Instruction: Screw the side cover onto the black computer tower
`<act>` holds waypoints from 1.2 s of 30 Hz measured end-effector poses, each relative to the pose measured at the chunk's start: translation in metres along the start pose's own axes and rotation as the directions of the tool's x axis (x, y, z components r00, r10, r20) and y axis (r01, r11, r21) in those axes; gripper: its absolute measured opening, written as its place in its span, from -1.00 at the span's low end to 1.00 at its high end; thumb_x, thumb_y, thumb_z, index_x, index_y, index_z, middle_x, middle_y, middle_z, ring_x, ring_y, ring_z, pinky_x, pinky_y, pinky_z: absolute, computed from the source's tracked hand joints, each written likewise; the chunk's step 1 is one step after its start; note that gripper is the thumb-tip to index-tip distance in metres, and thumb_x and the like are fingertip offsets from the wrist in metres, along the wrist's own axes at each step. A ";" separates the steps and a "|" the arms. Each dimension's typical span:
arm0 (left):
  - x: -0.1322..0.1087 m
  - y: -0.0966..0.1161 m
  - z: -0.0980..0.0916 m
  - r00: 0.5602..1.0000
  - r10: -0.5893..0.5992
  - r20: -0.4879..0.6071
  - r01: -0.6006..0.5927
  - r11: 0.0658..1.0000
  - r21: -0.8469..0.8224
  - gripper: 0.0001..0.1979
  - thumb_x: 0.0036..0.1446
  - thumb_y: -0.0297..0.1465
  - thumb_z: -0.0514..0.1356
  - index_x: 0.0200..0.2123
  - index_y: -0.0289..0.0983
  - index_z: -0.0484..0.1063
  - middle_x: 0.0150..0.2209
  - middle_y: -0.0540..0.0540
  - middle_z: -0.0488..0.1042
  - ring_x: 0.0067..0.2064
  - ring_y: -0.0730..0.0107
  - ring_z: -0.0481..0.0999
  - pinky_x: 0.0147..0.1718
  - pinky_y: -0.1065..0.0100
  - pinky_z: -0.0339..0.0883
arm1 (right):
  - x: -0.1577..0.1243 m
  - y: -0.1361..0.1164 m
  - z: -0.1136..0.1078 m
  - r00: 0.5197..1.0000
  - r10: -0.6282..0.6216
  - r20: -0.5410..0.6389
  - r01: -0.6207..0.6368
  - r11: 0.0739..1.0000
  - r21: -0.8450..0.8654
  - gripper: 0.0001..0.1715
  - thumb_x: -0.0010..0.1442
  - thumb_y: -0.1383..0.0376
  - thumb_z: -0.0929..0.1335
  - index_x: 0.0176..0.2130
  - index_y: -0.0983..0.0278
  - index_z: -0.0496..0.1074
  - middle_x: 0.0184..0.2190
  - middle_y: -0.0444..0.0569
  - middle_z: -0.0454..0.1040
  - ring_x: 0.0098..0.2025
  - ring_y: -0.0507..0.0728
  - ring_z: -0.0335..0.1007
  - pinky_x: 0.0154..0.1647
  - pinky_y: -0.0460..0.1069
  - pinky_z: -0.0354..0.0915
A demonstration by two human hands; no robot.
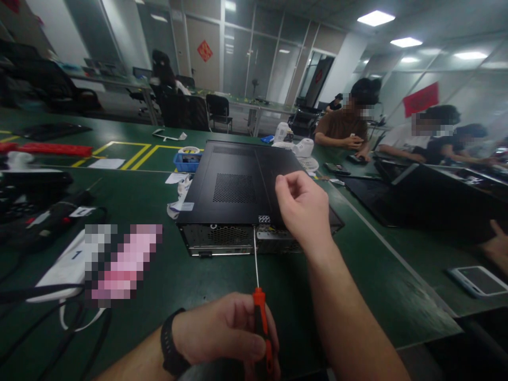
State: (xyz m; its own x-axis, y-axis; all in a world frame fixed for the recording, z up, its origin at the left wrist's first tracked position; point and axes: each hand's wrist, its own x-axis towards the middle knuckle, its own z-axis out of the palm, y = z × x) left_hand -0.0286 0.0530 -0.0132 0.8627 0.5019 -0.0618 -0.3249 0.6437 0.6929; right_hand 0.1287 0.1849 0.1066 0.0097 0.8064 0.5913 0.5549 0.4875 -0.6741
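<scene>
On the dark green table (222, 275), a flat black metal computer case (234, 180) lies with its perforated back panel toward the wearer. The left hand (222, 333) grips an orange-and-black screwdriver (257, 288), its shaft pointing straight away, tip at that panel. The right hand (304, 209) rests curled on the lid's near edge; whether it grasps anything cannot be told. Around is a glass-walled office, with people seated on the right.

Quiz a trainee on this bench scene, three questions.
1. True or false: the left hand holds the screwdriver.
2. The right hand is: A on the computer case; B on the screwdriver; C raised clear of everything.
3. What colours is the screwdriver's handle?
Key: 1 true; 2 A; 3 orange and black.
</scene>
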 end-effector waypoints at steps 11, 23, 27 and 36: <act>0.000 -0.004 -0.004 0.999 -0.040 -0.022 0.039 0.999 -0.030 -0.56 0.03 -0.17 0.53 -0.12 -0.33 0.64 -0.22 -0.19 0.70 -0.29 0.45 0.64 -0.26 0.48 0.44 | 0.012 0.024 0.020 0.995 0.070 0.075 -0.071 0.997 0.006 -0.59 0.30 0.05 0.36 -0.48 0.23 0.40 -0.64 -0.24 0.26 -0.55 -0.02 0.11 -0.42 -0.02 0.05; 0.002 -0.005 -0.002 0.997 0.066 0.026 -0.067 0.998 0.010 -0.58 0.18 -0.12 0.44 -0.06 -0.30 0.57 -0.24 -0.19 0.69 -0.39 0.46 0.61 -0.40 0.50 0.34 | -0.097 0.010 -0.026 0.974 -0.224 0.025 0.213 0.951 0.225 -0.68 0.40 0.07 0.37 0.04 0.19 0.44 -0.35 -0.14 0.42 -0.41 0.02 0.35 -0.43 -0.07 0.31; 0.001 -0.005 -0.002 0.995 0.100 0.021 -0.101 0.994 0.050 -0.59 0.21 -0.09 0.42 -0.06 -0.29 0.56 -0.22 -0.15 0.66 -0.30 0.45 0.63 -0.28 0.47 0.42 | -0.162 0.013 -0.043 0.899 -0.436 0.048 0.428 0.896 0.122 -0.40 0.36 -0.09 0.36 0.16 0.26 0.37 -0.29 -0.03 0.42 -0.34 0.11 0.40 -0.37 0.03 0.38; 0.002 -0.002 0.000 0.992 0.118 -0.039 -0.112 0.985 0.135 -0.58 0.22 -0.05 0.39 -0.10 -0.29 0.54 -0.21 -0.20 0.67 -0.27 0.39 0.65 -0.24 0.43 0.46 | -0.184 0.019 -0.059 0.926 -0.354 0.132 0.367 0.926 -0.087 -0.25 0.32 -0.18 0.31 0.20 0.29 0.27 0.00 0.16 0.38 -0.03 0.25 0.48 -0.12 0.11 0.52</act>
State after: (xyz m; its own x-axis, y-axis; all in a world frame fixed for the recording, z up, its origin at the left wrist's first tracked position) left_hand -0.0265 0.0533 -0.0148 0.8025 0.5966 -0.0078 -0.3638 0.4996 0.7862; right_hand 0.1866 0.0257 0.0113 -0.2972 0.6181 0.7278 0.5902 0.7180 -0.3688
